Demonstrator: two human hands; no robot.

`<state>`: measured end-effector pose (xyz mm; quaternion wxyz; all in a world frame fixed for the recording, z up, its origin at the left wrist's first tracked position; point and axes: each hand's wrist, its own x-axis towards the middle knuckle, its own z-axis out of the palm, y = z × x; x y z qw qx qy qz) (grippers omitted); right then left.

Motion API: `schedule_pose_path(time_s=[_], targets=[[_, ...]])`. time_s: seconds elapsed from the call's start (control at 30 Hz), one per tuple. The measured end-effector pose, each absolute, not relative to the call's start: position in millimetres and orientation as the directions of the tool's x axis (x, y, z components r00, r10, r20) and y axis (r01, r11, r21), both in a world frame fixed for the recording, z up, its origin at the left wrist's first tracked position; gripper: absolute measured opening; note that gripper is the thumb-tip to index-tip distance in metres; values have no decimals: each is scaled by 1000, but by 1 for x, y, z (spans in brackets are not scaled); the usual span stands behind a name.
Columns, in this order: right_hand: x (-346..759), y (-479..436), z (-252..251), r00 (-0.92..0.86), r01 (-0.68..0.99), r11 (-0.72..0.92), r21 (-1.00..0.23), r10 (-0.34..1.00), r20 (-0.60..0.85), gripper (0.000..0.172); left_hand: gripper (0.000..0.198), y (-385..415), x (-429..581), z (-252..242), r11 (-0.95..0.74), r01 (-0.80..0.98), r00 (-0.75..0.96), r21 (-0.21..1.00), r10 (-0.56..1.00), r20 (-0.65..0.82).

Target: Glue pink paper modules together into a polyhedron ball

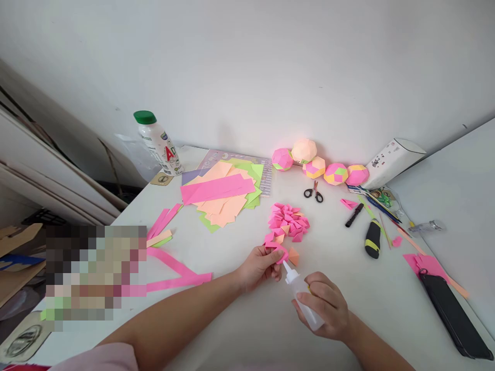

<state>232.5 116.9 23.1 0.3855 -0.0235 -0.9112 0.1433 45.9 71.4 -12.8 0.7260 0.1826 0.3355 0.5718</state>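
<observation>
Gluing a folded paper unit.
Left hand (258,268) pinches pink paper piece (279,252); right hand (325,306) grips glue bottle (299,291), nozzle touching it, above the counter (240,330).

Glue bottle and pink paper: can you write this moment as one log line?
left hand: holds folded pink piece | right hand: holds glue bottle, nozzle at the piece | nearby: pile of pink pieces

I get one view, from the head camera: it looks forward and down over the table (332,242) to its far edge and the wall (247,62). It is close in; left hand (259,265) and right hand (328,304) sit by the near edge.
</observation>
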Motion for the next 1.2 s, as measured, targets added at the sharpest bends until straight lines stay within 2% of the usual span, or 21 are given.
schedule_pose_path(time_s=[0.13,0.53,0.67,1.2], targets=[[233,117,25,-681,-33,966,-258,168,713,37,39,71,46,-11,266,-703,127,659,960,-252],[231,115,24,-704,-87,958,-274,136,697,30,36,71,47,-16,277,-712,120,646,953,-277],[231,114,23,-688,-55,955,-292,176,704,29,37,71,48,-15,267,-708,122,653,958,-259],[231,113,25,-677,-43,951,-306,198,709,27,38,72,48,-15,273,-709,123,650,956,-268]])
